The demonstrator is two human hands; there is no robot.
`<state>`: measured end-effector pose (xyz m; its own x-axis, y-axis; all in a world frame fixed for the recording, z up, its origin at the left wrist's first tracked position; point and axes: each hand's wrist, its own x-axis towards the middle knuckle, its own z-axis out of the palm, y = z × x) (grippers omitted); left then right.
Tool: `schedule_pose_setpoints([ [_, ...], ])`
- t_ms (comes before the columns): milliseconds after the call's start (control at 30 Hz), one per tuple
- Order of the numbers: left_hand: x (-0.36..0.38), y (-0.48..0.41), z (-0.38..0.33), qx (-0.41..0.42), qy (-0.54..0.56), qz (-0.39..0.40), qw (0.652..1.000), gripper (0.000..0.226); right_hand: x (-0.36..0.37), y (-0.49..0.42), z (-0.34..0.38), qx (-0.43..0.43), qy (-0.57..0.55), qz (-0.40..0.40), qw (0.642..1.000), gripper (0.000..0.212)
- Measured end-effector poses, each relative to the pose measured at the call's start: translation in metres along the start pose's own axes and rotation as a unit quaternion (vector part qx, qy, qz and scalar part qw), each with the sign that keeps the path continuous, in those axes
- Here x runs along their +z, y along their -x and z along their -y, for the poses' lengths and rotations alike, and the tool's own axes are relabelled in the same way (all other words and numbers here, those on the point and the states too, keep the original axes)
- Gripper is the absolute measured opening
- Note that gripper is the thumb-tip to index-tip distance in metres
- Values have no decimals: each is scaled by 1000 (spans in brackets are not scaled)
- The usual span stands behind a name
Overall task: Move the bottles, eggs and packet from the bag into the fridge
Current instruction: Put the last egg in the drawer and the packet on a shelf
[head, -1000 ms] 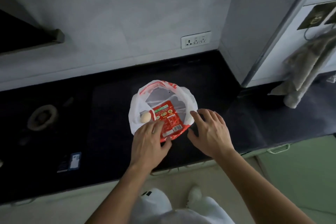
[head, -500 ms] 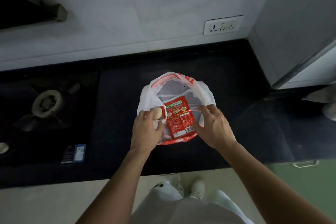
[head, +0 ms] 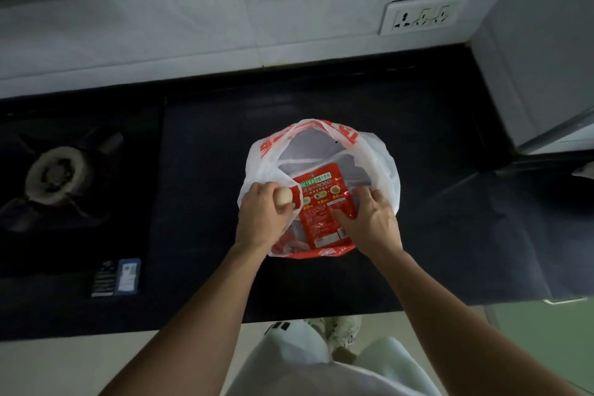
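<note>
As we look down through the head camera, our left hand (head: 262,219) curls its fingers round a small, pale-brown oval egg (head: 284,196), holding it at the left rim of the thin white plastic bag (head: 384,164) with red print. Our right hand (head: 369,223) pinches the right edge of the flat, glossy red packet (head: 321,206), with the thumb on its printed face. The packet leans inside the open bag, which sits on the black polished surface (head: 209,170). A round gas burner (head: 54,173) lies well to the left, and a white wall socket (head: 424,14) is mounted on the pale wall behind.
</note>
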<state>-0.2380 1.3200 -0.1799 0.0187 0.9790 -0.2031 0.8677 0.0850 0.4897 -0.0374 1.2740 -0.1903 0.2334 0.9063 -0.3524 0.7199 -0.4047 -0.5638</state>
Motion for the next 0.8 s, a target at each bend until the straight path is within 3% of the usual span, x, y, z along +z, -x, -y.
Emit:
schedule_pose_setpoints([
  [167,7,-6,3,0,1,8,1000,42,12,-9,14,81,64,-15,995,95],
  [333,7,-8,3,-15,15,16,1000,46,20,-12,21,111,91,-30,989,106],
  [500,5,-6,7,-39,46,22,998,45,28,-18,15,121,43,-42,991,104],
  [800,-7,10,3,-38,108,8,993,32,19,-6,13,60,-90,5,994,63],
])
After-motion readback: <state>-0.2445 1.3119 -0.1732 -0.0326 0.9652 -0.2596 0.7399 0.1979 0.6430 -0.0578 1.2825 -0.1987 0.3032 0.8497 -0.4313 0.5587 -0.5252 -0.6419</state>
